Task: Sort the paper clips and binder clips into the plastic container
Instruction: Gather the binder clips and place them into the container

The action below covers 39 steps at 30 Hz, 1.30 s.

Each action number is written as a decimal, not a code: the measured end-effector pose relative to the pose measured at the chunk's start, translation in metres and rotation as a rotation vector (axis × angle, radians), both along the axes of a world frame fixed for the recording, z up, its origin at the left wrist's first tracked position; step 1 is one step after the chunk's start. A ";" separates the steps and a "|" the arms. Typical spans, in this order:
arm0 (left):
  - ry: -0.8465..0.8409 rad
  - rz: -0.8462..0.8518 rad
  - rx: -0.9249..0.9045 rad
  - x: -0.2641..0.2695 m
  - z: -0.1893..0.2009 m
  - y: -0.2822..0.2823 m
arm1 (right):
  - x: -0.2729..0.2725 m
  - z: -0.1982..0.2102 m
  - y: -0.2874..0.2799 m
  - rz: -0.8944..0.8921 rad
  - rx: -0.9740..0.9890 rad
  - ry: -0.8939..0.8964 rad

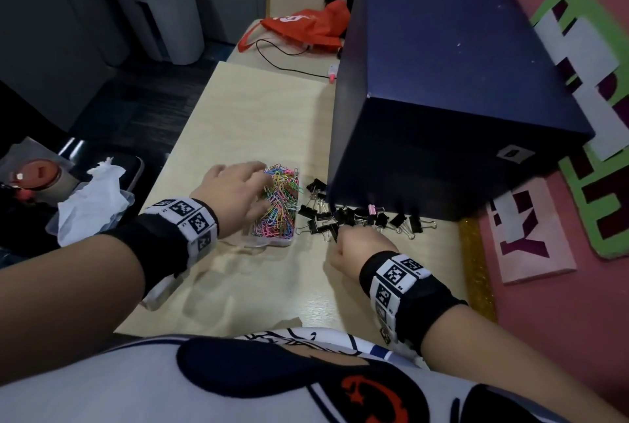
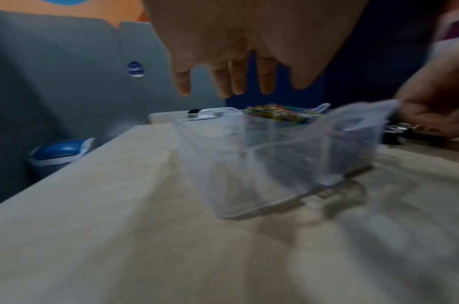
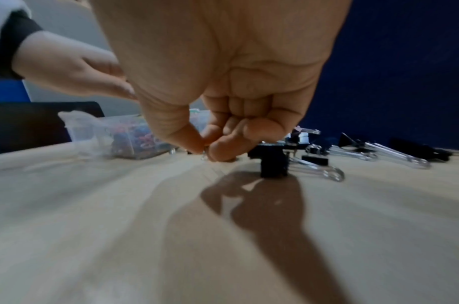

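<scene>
Many black binder clips (image 1: 357, 218) lie scattered along the right part of the surface (image 1: 258, 293), hard against the foot of a dark blue box (image 1: 442, 89), with one pink clip among them. From the head view, the plastic container (image 1: 272, 243) stands just left of them, its far compartment heaped with coloured paper clips (image 1: 280, 205). The left hand (image 1: 235, 194) is spread flat, fingers apart, over that heap. The right hand (image 1: 357, 249) is curled at the near edge of the binder clips.

The left wrist view, much blurred, shows the container's thin clear walls and a near compartment that seems empty; it looks light and likely to slide if knocked.

In the right wrist view, the right hand's thumb and forefinger pinch together on what appears to be a wire handle (image 3: 204, 157) of a clip. Binder clips are small, stiff and springy: the steel loops swing freely and are slick, so the folded black body gives the firmer hold. Paper clips are feather-light and tangle, better gathered in bunches.
</scene>
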<state>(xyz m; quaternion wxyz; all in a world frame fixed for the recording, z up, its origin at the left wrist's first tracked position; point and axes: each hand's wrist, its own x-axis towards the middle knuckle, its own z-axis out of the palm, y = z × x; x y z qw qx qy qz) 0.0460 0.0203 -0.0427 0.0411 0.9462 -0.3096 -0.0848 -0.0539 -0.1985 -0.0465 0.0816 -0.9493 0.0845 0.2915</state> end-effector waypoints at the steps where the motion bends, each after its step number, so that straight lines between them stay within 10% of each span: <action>1: 0.019 0.074 0.017 0.003 -0.001 0.005 | 0.003 0.005 0.002 -0.006 0.025 -0.041; 16: 0.333 -0.013 0.160 -0.041 -0.001 0.010 | 0.038 0.014 0.052 -0.173 0.339 -0.514; 25: 0.139 -0.039 0.142 -0.024 -0.001 0.022 | 0.026 0.002 0.073 -0.045 0.252 -0.202; 39: 0.014 -0.111 0.369 0.018 -0.018 0.000 | 0.019 0.012 0.067 0.031 0.204 -0.305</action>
